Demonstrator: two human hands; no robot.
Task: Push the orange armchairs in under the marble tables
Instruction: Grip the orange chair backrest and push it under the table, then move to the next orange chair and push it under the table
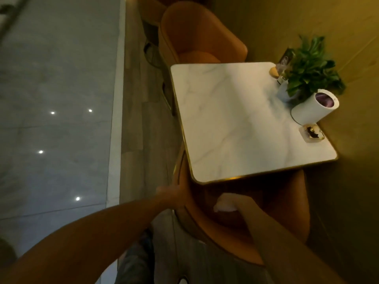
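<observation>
Against the yellow wall [348, 181] stands the marble counter [235, 119], with one orange armchair [196, 35] at its far side and a near orange armchair [287, 201] at its close edge. Much of the near armchair's seat is hidden beneath the counter's gold-trimmed edge and lies in deep shadow; its lower frame is cut off by the forearms. The far armchair's seat front is likewise covered by the counter.

Left hand [170, 196] is on the near armchair's left rim; motion blur and darkness prevent telling how its fingers lie or whether they curl round the rim. Right hand [231, 203] rests on the top of the backrest, fingers curled round a white cloth [222, 208] pressed against the upholstery.

Along the counter's wall side stand a potted plant [307, 66], a white cylindrical container [315, 108] and a small clear dish [311, 133]; the dish contents are too small to make out. Beyond the plant, small items are indistinct. Grey tiled floor [57, 119] reflects ceiling lights.
</observation>
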